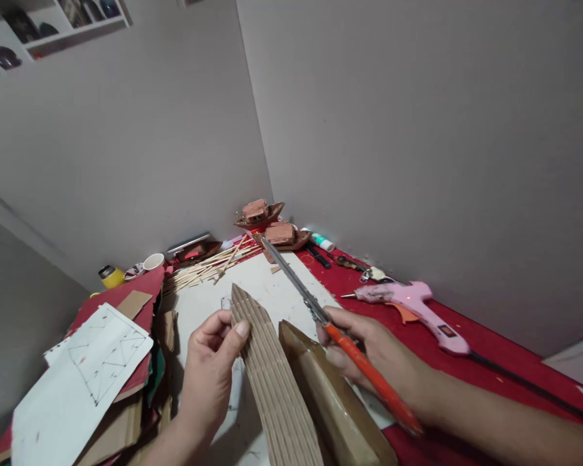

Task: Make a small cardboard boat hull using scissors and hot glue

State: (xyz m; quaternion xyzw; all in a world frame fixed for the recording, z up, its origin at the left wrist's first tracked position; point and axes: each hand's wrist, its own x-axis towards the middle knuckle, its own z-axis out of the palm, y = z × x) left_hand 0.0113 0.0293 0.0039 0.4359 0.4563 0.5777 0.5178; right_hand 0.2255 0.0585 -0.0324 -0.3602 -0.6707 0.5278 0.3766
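My left hand (214,362) pinches a long strip of corrugated cardboard (272,382) between thumb and fingers. Its far end is cut to a point, and its ribs face up. In my right hand (369,349) are scissors (296,278) with orange handles. Their long metal blades point up and away, to the right of the cardboard and apart from it. Beneath my right hand lies a brown boat-shaped hull (335,401) with a pointed end, partly hidden by the strip. A white board (194,304) is underneath.
On the red tablecloth (495,382) at right rests a pink glue gun (408,301) with a black cord. Small model boats (282,236) and thin wooden sticks (208,268) lie at the back. Cardboard sheets and a drawn paper (102,362) are piled left, near a white cup (153,261).
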